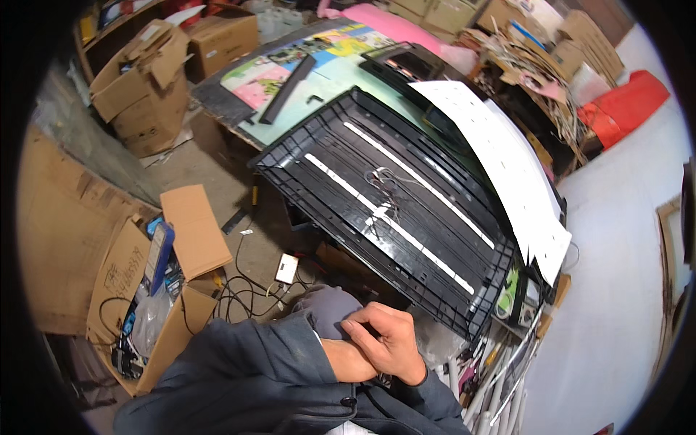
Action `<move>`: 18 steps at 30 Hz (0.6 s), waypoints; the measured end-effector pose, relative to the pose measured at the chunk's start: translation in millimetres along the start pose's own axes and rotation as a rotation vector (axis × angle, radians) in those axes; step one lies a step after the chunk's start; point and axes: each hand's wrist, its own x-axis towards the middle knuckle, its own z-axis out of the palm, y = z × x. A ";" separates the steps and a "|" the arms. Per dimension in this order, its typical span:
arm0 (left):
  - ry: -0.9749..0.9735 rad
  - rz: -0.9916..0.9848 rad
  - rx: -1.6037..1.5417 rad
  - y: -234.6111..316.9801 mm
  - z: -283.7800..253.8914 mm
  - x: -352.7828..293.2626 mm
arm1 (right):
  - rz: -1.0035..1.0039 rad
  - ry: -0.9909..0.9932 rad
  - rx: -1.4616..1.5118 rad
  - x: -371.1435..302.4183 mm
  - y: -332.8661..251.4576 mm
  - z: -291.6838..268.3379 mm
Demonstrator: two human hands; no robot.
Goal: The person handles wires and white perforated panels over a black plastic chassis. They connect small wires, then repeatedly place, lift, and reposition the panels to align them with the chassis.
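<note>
My forearms cross in front of my body, in dark sleeves. My right hand [388, 339] lies over my bare left wrist, its fingers curled against the skin. My left hand is hidden beneath it, so its fingers do not show. Ahead is a large shallow black plastic housing [435, 230], ribbed along its edges, like the back of a flat screen. Two long white strips [431, 258] run along its inside, and thin loose wires [384, 190] lie bunched in its middle. A large white sheet [500, 167] leans along its right side. Neither hand touches the housing.
Left of me stands an open cardboard box [163, 362] of electrical parts. Cables and a small white box [287, 269] lie low nearby. Behind the housing is a low table [341, 87] with a dark bar [288, 88]. Pale tubes [500, 384] stand at right, beside a white wall [602, 254].
</note>
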 end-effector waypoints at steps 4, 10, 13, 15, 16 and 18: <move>-0.052 0.012 -0.022 0.7 -12.6 1.9 | -0.007 -0.009 0.006 -1.0 6.6 -0.8; -0.103 0.026 -0.030 -1.6 -20.1 9.3 | -0.014 0.028 0.027 -4.1 9.8 -2.1; -0.123 0.018 -0.005 -3.9 -19.6 13.3 | -0.028 0.027 0.034 -5.4 9.5 -2.5; -0.135 -0.003 0.026 -7.5 -22.1 16.6 | -0.052 0.015 0.040 -3.5 10.5 -1.5; -0.143 -0.010 0.035 -8.2 -23.6 17.6 | -0.037 -0.002 0.031 -4.8 12.0 -1.2; -0.164 -0.018 0.058 -11.3 -23.2 23.0 | -0.058 0.017 0.022 -6.4 14.7 -2.0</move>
